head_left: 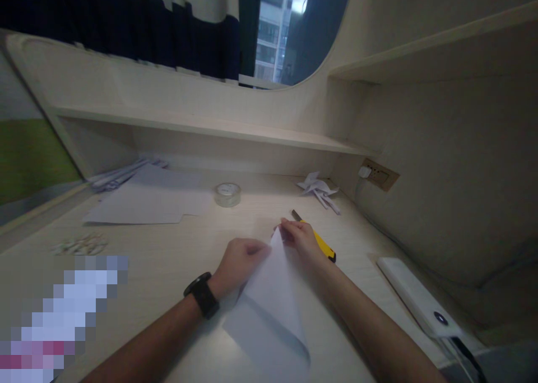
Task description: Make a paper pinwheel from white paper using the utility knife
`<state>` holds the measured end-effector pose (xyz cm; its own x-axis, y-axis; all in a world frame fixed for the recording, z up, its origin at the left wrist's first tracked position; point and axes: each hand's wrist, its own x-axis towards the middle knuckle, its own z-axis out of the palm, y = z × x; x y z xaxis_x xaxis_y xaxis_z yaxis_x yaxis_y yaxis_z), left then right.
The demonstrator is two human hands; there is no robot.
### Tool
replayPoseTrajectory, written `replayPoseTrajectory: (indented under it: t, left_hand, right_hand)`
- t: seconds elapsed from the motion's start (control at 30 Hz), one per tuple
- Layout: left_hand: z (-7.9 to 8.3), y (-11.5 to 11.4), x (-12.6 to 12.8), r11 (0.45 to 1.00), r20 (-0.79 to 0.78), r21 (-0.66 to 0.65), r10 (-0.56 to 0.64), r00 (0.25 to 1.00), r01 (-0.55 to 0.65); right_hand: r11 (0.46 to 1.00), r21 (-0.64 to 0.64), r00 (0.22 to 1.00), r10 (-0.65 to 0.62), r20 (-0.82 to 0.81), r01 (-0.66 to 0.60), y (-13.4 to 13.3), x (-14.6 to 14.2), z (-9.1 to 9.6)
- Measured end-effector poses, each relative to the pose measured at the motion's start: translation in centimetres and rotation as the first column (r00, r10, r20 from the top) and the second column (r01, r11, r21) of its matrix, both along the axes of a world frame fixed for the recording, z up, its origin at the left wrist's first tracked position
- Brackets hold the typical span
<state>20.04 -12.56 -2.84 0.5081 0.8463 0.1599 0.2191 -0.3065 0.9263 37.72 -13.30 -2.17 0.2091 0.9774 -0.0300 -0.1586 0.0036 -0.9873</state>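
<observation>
A white sheet of paper (271, 304) lies folded on the desk in front of me, its far end coming to a point. My left hand (239, 262), with a black watch on the wrist, pinches the left edge near that point. My right hand (299, 237) pinches the tip from the right. A yellow utility knife (321, 243) lies on the desk just behind my right hand, partly hidden by it.
A roll of clear tape (227, 194) stands further back. Flat white sheets (151, 201) lie at the back left, a folded paper shape (318, 189) at the back right. A white power bank (416, 296) sits at the right edge. Small clips (82, 244) lie at the left.
</observation>
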Motion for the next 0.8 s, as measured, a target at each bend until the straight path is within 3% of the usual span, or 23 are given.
replayPoseTrajectory:
  t: [0.17, 0.5, 0.63, 0.8]
  left_hand:
    - [0.1, -0.2, 0.0, 1.0, 0.008, -0.007, 0.002, 1.0, -0.002]
    - [0.1, 0.1, 0.0, 1.0, 0.017, -0.011, -0.003, 1.0, 0.004]
    - [0.1, 0.1, 0.0, 1.0, 0.021, -0.004, 0.027, 0.999, -0.027]
    - [0.0, 0.5, -0.2, 0.99, 0.014, -0.001, 0.139, 0.99, -0.139]
  right_hand:
    - [1.0, -0.006, 0.997, -0.03, 0.068, 0.03, -0.2, -0.1, 0.2]
    - [0.997, 0.04, 0.998, -0.061, 0.001, 0.061, -0.5, -0.4, 0.7]
    - [0.999, -0.023, 0.996, -0.042, 0.074, 0.044, -0.9, -0.8, 1.1]
    - [0.986, -0.152, 0.977, 0.092, 0.192, -0.063, -1.7, -1.7, 1.1]
